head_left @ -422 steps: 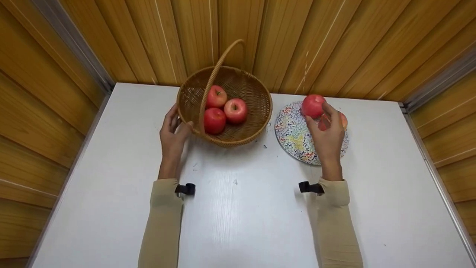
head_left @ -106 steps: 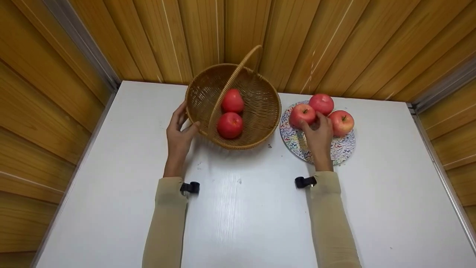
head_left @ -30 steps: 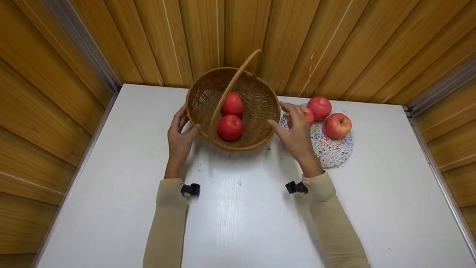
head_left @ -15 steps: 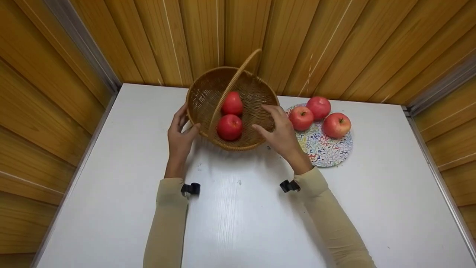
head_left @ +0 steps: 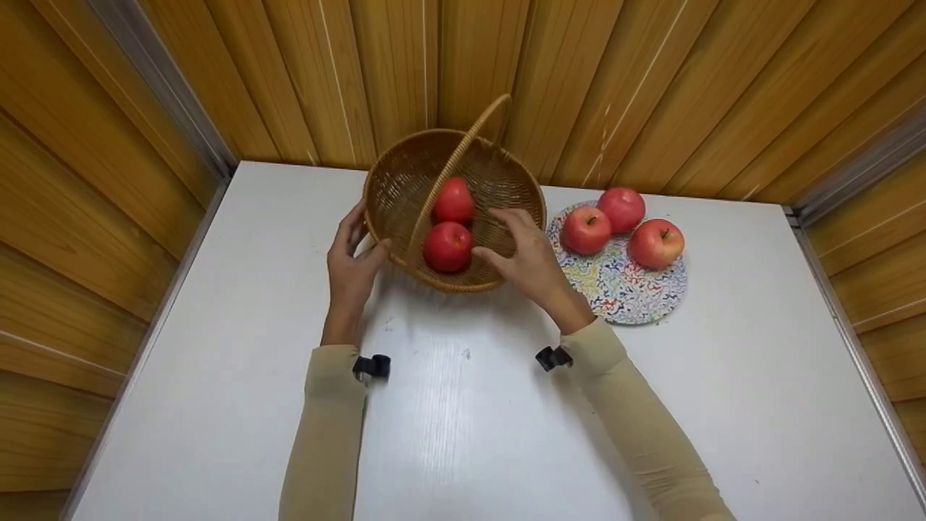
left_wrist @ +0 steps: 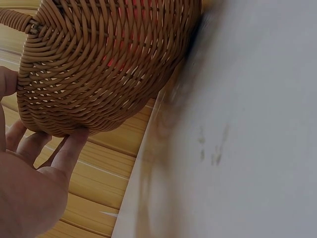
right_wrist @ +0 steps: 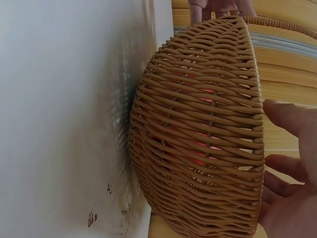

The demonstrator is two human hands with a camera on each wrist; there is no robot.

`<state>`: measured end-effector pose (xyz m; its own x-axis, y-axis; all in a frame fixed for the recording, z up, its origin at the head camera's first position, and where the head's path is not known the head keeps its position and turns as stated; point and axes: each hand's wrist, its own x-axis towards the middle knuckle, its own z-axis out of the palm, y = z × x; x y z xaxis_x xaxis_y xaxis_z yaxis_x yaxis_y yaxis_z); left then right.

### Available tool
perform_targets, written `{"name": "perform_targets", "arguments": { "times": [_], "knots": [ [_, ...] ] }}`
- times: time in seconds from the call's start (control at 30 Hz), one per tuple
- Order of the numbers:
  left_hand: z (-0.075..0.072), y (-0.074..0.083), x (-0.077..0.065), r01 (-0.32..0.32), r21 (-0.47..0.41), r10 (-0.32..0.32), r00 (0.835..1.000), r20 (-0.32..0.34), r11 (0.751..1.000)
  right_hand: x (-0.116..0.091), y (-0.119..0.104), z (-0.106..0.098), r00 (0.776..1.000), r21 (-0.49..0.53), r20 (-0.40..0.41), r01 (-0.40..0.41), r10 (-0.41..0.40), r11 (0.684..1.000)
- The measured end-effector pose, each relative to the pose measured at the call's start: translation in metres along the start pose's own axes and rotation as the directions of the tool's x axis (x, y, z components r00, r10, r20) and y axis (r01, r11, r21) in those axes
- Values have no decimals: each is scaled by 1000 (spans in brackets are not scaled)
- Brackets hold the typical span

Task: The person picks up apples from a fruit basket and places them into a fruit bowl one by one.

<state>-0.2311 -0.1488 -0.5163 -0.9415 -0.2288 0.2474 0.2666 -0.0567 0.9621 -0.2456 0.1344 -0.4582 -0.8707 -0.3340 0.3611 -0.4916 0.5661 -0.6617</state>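
Observation:
A brown wicker basket [head_left: 499,181] with an arched handle stands at the back of the table, with two red apples in it, one farther back [head_left: 453,200] and one nearer [head_left: 447,247]. My left hand [head_left: 351,271] holds the basket's left side, thumb at the rim and fingers against the outer weave, as the left wrist view shows [left_wrist: 34,183]. Over the right part of the basket reaches my right hand [head_left: 532,264], thumb and fingers spread apart and holding nothing. Its thumb tip is close beside the nearer apple. In the right wrist view the wicker wall hides most of the apples.
Right of the basket lies a round, colourfully patterned plate [head_left: 629,297] bearing three apples [head_left: 656,244] along its back part. Wooden panel walls [head_left: 564,87] rise behind the white table [head_left: 434,434] and at both sides. The basket's handle [head_left: 463,145] arches over the apples.
Earlier, one apple went from the basket to the plate, and my right hand released it there. Since then that hand has moved left over the basket's interior. My left hand stays on the basket.

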Motion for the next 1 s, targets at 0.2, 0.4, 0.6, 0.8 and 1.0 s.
{"name": "perform_targets", "arguments": {
  "times": [0.2, 0.4, 0.6, 0.8, 1.0],
  "knots": [
    [1, 0, 1, -7, -32, 7, 1000, -9, 999, 7, -1, 5, 999, 0, 45, -10, 10, 1000],
    [1, -1, 1, -12, -39, 12, 1000, -6, 999, 12, -2, 9, 996, -6, 80, -28, 28, 1000],
    [2, 1, 1, 1, -32, -1, 1000, -3, 999, 14, 0, 12, 993, -33, 115, -29, 32, 999],
    [3, 2, 0, 6, -42, -6, 1000, 6, 999, 14, 1, 15, 990, -57, 137, -29, 36, 998],
    [3, 4, -1, 0, -43, 1, 1000, 15, 999, 13, 1, 18, 987, -88, 157, -18, 32, 996]
  ]
}}
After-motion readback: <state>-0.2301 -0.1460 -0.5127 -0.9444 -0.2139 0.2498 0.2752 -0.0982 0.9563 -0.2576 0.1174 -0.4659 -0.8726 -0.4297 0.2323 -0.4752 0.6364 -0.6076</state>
